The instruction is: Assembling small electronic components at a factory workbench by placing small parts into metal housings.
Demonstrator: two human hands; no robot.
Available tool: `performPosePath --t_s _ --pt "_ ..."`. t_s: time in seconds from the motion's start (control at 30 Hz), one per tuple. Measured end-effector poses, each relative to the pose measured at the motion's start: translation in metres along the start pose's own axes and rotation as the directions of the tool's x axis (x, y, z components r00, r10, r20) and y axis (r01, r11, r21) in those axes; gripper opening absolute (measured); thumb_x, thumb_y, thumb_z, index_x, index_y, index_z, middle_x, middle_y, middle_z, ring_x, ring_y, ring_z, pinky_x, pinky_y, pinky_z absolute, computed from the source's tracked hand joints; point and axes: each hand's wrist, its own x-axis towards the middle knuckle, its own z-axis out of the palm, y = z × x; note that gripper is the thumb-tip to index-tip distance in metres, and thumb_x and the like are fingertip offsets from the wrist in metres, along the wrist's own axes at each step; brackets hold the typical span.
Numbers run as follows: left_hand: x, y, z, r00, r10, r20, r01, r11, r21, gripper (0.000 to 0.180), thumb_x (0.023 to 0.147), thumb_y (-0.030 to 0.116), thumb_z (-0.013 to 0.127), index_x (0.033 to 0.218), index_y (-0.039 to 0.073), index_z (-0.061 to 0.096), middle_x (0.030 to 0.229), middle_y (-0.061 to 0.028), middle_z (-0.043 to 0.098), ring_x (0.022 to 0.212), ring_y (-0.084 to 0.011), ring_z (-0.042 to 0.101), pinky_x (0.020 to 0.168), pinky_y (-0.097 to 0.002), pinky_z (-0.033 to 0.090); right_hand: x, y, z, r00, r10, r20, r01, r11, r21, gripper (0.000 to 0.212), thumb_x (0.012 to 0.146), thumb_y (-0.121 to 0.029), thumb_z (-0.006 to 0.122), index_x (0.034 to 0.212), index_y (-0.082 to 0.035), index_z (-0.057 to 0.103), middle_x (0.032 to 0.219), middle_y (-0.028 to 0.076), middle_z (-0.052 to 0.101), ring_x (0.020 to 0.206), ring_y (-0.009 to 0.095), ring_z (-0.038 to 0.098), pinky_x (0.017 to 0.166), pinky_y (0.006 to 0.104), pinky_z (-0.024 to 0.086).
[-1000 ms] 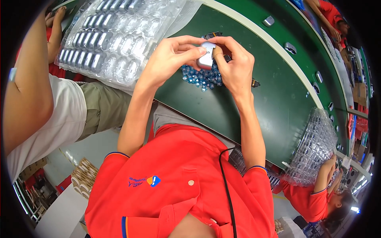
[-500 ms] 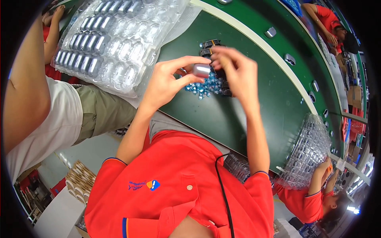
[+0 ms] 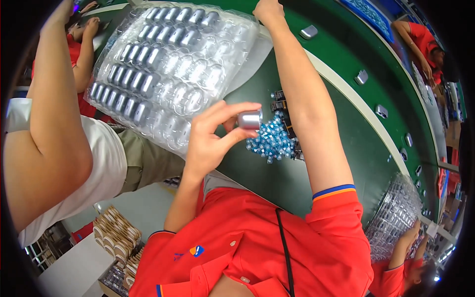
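My left hand [image 3: 210, 133] is closed on a small glossy grey rounded case [image 3: 250, 120], pinched between thumb and fingers above the table. Just right of it lies a pile of small shiny blue pieces [image 3: 272, 138]. Black parts [image 3: 280, 105] sit around that pile, partly covered by my right forearm. Stretched far forward, my right hand [image 3: 270, 12] is over the green belt at the upper edge of the view. Its fingertips are cut off there, so whether they hold anything is hidden.
A clear plastic tray [image 3: 217, 64] partly filled with grey cases stands at left. Single grey cases [image 3: 308, 32] lie along the curved green belt. Stacked clear trays [image 3: 396, 213] are at right. A person in a white shirt [image 3: 106, 163] is close on my left; others in red work around.
My right hand has left the spot beside the grey case and reached far forward over the belt. The left hand still holds the case. The whole view has shifted.
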Motion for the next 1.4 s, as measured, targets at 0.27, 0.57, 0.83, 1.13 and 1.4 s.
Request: performPosePath --t_s 0.27,0.57,0.83,1.13,1.4 --pt "0.001 -0.043 -0.007 0.993 0.068 -0.098 -0.078 0.991 -0.106 0.041 0.071 0.008 0.082 0.111 0.011 0.074 0.089 -0.0035 0.061 0.075 -0.0113 0.053 0.066 -0.0244 0.045 -0.151 0.015 -0.126 0.975 -0.218 -0.038 0.151 0.535 0.831 0.021 0.079 -0.012 0.071 0.095 0.001 0.067 0.09 0.019 0.069 0.082 0.031 0.068 0.078 0.0387 0.054" --pt "-0.005 -0.061 0.013 0.997 -0.001 -0.076 -0.021 0.957 -0.289 0.037 0.075 0.012 0.082 0.11 0.008 0.074 0.092 -0.0037 0.064 0.079 -0.0119 0.055 0.073 -0.0254 0.046 -0.346 0.024 -0.207 0.935 -0.345 0.085 0.12 0.531 0.839 0.038 0.078 0.01 0.073 0.115 0.005 0.064 0.11 0.012 0.063 0.1 0.02 0.066 0.093 0.0315 0.053" --pt "-0.02 -0.043 0.013 0.997 0.044 -0.059 -0.052 0.987 -0.15 0.035 0.076 0.015 0.083 0.108 0.005 0.074 0.089 -0.0035 0.065 0.076 -0.0116 0.054 0.069 -0.0257 0.044 -0.361 0.024 -0.223 0.94 -0.339 0.025 0.191 0.587 0.786 0.032 0.08 0.008 0.074 0.111 0.006 0.068 0.109 0.012 0.063 0.101 0.019 0.065 0.091 0.0306 0.054" --pt "-0.031 -0.029 0.012 0.995 0.078 0.065 -0.063 0.978 -0.197 0.036 0.076 0.015 0.082 0.109 0.005 0.074 0.111 -0.0067 0.064 0.099 -0.0157 0.055 0.085 -0.0296 0.044 -0.364 0.035 -0.226 0.843 -0.359 0.4 -0.355 0.188 0.916 0.044 0.089 -0.014 0.073 0.128 0.003 0.06 0.113 0.01 0.062 0.102 0.018 0.062 0.091 0.0307 0.049" --pt "-0.043 -0.007 0.009 0.927 0.295 0.234 -0.248 0.946 -0.209 0.038 0.075 0.017 0.081 0.11 0.004 0.073 0.132 -0.0109 0.055 0.127 -0.0255 0.049 0.106 -0.0374 0.04 -0.385 0.023 -0.243 0.666 -0.541 0.513 -0.563 0.087 0.822 0.055 0.095 -0.032 0.064 0.133 0.006 0.054 0.117 0.009 0.061 0.104 0.017 0.059 0.095 0.0331 0.045"
